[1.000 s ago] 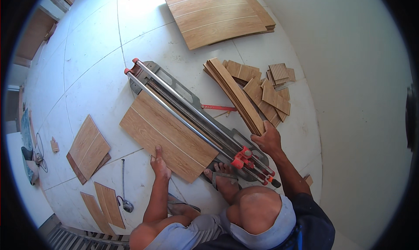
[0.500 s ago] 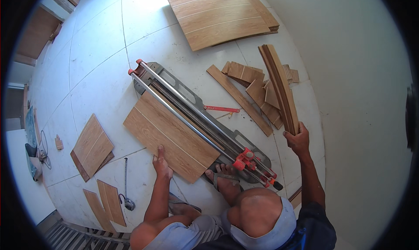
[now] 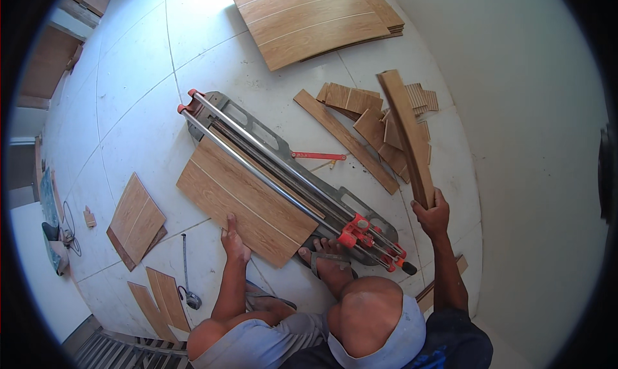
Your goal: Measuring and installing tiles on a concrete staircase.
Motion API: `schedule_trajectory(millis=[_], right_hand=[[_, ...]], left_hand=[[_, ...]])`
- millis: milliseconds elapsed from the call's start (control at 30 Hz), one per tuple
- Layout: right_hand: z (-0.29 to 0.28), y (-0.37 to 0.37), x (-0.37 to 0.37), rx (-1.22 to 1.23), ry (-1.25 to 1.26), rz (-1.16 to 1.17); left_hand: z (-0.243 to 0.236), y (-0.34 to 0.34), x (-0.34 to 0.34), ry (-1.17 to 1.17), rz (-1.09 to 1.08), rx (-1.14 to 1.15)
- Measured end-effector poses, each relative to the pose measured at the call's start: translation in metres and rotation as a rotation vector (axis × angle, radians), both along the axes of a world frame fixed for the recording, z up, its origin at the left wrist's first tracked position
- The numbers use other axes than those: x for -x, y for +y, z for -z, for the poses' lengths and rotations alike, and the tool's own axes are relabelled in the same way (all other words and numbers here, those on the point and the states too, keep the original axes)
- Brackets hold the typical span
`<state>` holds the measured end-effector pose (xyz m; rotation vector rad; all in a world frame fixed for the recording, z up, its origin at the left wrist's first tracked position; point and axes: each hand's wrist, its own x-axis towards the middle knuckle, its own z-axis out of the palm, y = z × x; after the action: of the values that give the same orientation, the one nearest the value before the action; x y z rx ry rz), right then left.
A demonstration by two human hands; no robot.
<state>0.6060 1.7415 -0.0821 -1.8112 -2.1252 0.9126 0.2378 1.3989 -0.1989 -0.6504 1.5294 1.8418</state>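
A manual tile cutter [image 3: 254,151] with two steel rails and red fittings lies slantwise on the floor. Under its rails rests a wood-look tile [image 3: 248,205]. My left hand [image 3: 235,243] grips that tile's near edge, thumb on top; the other fingers are mostly hidden. Out to the right, my right hand [image 3: 432,216] is closed round the near end of some long narrow tile strips [image 3: 407,137], held together and tilted above a heap of tile offcuts [image 3: 370,121]. The cutter's red-and-black handle end [image 3: 407,266] points toward my right knee.
A stack of large wood-look tiles [image 3: 309,24] lies at the far side. To the left are cut tile pieces [image 3: 136,217], narrow strips [image 3: 166,298] and a tape measure [image 3: 192,298], partly pulled out. A wall [image 3: 534,143] bounds the right side.
My right hand has turned the strips, so a broad wood-grain face shows where stacked edges showed before. The left hand keeps its hold on the tile. The whole view has shifted slightly.
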Motion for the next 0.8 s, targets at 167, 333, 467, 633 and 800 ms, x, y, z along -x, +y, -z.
schedule_trajectory(millis=[167,333,467,633,800], right_hand=[[0.006,-0.009,0.05,-0.065,-0.015,-0.297],[0.034,-0.011,0.081,-0.154,-0.066,-0.473],[0.052,-0.007,0.077,-0.239,-0.16,-0.495],[0.057,-0.009,0.077,-0.278,-0.203,-0.462],[0.058,-0.01,0.09,-0.224,-0.321,-0.355]], left_hand=[[-0.005,0.0,0.001,-0.024,-0.016,0.009],[0.0,-0.005,0.003,-0.02,-0.016,-0.013],[-0.003,-0.002,0.001,-0.019,-0.012,-0.02],[0.002,-0.008,0.003,-0.012,0.011,-0.008],[-0.001,-0.006,0.002,-0.017,0.024,-0.021]])
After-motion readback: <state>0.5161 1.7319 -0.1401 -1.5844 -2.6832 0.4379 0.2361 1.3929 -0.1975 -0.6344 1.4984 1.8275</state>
